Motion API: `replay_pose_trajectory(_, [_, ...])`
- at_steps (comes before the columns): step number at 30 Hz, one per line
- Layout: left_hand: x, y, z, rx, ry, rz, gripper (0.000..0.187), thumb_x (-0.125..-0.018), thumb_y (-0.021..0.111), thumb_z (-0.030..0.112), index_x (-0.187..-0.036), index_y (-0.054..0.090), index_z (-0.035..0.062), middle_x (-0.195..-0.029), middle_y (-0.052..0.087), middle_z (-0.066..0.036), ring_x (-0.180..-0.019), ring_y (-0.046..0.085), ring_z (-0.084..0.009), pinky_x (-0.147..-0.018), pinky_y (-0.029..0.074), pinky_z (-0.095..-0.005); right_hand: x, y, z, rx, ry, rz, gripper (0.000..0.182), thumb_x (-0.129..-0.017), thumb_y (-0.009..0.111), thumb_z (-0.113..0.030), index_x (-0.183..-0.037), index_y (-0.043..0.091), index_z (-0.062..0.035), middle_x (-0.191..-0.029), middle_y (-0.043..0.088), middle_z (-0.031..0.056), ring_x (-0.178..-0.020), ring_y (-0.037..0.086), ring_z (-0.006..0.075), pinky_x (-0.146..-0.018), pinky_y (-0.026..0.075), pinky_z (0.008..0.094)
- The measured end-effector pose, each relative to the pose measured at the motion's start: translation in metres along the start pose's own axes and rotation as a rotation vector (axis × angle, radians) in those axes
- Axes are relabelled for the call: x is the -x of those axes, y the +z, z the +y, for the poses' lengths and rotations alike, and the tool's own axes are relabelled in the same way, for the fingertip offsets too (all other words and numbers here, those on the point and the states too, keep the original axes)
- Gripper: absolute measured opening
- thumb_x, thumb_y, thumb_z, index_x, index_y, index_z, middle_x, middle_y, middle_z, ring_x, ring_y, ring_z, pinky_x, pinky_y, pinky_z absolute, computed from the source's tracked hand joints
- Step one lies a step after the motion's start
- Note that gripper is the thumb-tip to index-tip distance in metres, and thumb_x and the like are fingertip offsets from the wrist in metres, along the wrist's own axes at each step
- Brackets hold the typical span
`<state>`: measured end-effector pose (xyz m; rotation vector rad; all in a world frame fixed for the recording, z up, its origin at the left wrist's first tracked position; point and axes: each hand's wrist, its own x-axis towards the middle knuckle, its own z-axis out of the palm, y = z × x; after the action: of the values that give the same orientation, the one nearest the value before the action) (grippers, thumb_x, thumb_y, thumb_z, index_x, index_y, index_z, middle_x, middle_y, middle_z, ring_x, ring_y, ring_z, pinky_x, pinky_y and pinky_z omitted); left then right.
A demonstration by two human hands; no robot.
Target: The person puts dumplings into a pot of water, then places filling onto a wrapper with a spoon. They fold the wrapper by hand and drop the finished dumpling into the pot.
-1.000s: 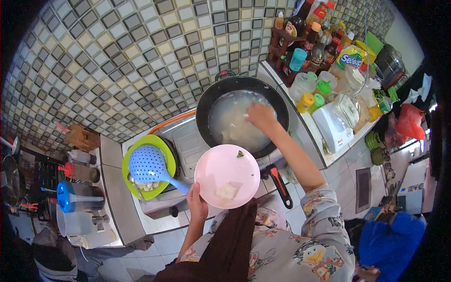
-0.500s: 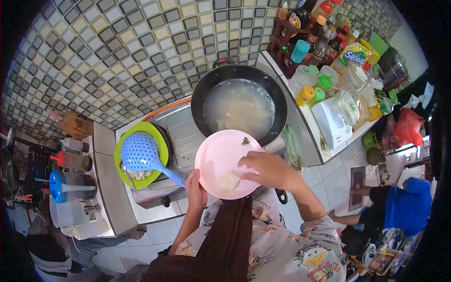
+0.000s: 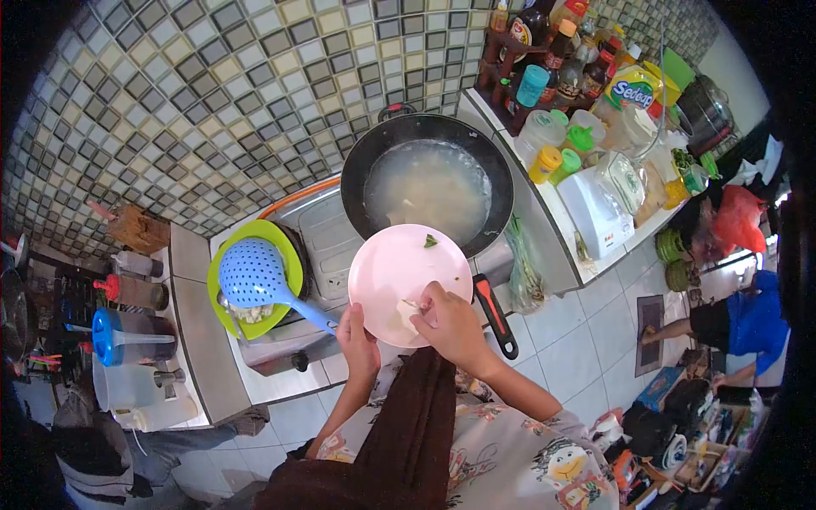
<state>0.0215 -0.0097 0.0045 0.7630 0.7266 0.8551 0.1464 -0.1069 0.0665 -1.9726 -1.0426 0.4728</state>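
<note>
My left hand [image 3: 359,347] grips the left rim of a pink plate [image 3: 382,263], held at the near side of a dark wok [image 3: 357,189]. Between the fingers of my right hand [image 3: 446,327] is a pale piece of dough [image 3: 407,316], low on the plate and partly covered by those fingers. A small green leaf bit [image 3: 431,241] lies near the plate's far edge. Cloudy water [image 3: 429,183] fills the wok, with pale pieces under the surface. The plate overlaps the wok's near rim in this view.
Left on the stove [image 3: 319,242], a blue slotted ladle [image 3: 252,270] rests across a green bowl [image 3: 289,246] of whitish food. The wok's handle [image 3: 495,316] juts toward me. Bottles, jars and a white scale [image 3: 597,217] crowd the right counter. A person in blue [image 3: 752,314] is at far right.
My right hand has come down and closed on the dough piece, lifting its edge. The plate has shifted slightly toward the upper left, uncovering the wok handle. The person at right has moved.
</note>
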Motion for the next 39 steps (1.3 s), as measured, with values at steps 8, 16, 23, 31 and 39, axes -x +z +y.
replay_pose_trajectory(8, [0.002, -0.014, 0.002, -0.021, 0.073, 0.096, 0.029, -0.09, 0.044, 0.023, -0.103, 0.051, -0.0016, -0.096, 0.057, -0.008, -0.085, 0.057, -0.0159, -0.074, 0.048, -0.0287, -0.058, -0.039, 0.017, -0.23, -0.045, 0.087, 0.028, -0.068, 0.067, -0.013, -0.084, 0.046, -0.0039, -0.067, 0.053, 0.0017, -0.054, 0.047, 0.0057, -0.051, 0.039, 0.0217])
replay_pose_trajectory(16, [-0.003, -0.027, 0.022, -0.016, 0.225, 0.224, 0.035, -0.09, 0.042, 0.024, -0.11, 0.047, -0.0043, -0.105, 0.054, -0.011, -0.096, 0.053, -0.0185, -0.083, 0.042, -0.0305, -0.175, -0.033, 0.093, 0.113, 0.138, 0.173, 0.036, -0.066, 0.064, -0.011, -0.096, 0.047, -0.0018, -0.078, 0.062, 0.0163, -0.08, 0.06, 0.0352, -0.069, 0.046, 0.0417])
replay_pose_trajectory(23, [-0.008, -0.027, 0.027, 0.026, 0.277, 0.23, 0.032, -0.09, 0.043, 0.022, -0.107, 0.048, -0.0047, -0.101, 0.055, -0.011, -0.092, 0.054, -0.0176, -0.079, 0.043, -0.0286, -0.214, -0.026, 0.104, 0.452, 0.132, 0.093, 0.042, -0.068, 0.061, -0.012, -0.105, 0.044, -0.0032, -0.094, 0.057, 0.024, -0.092, 0.055, 0.0383, -0.075, 0.044, 0.0458])
replay_pose_trajectory(31, [0.0, -0.009, 0.03, 0.029, 0.194, 0.095, 0.041, -0.089, 0.043, 0.027, -0.114, 0.043, -0.0055, -0.108, 0.052, -0.015, -0.099, 0.053, -0.0228, -0.085, 0.042, -0.0343, -0.106, -0.121, 0.051, -0.131, -0.115, 0.159, 0.034, -0.073, 0.066, -0.02, -0.099, 0.051, -0.0049, -0.076, 0.055, 0.0029, -0.058, 0.047, 0.0108, -0.054, 0.04, 0.0246])
replay_pose_trajectory(39, [0.029, 0.052, 0.038, 0.033, -0.087, -0.175, 0.033, -0.091, 0.042, 0.024, -0.11, 0.046, -0.0025, -0.104, 0.055, -0.011, -0.095, 0.056, -0.0181, -0.078, 0.048, -0.0312, 0.046, -0.146, 0.071, -0.504, 0.141, 0.043, 0.018, -0.085, 0.056, -0.018, -0.095, 0.053, -0.0037, -0.073, 0.052, -0.003, -0.062, 0.044, 0.0014, -0.054, 0.036, 0.0176])
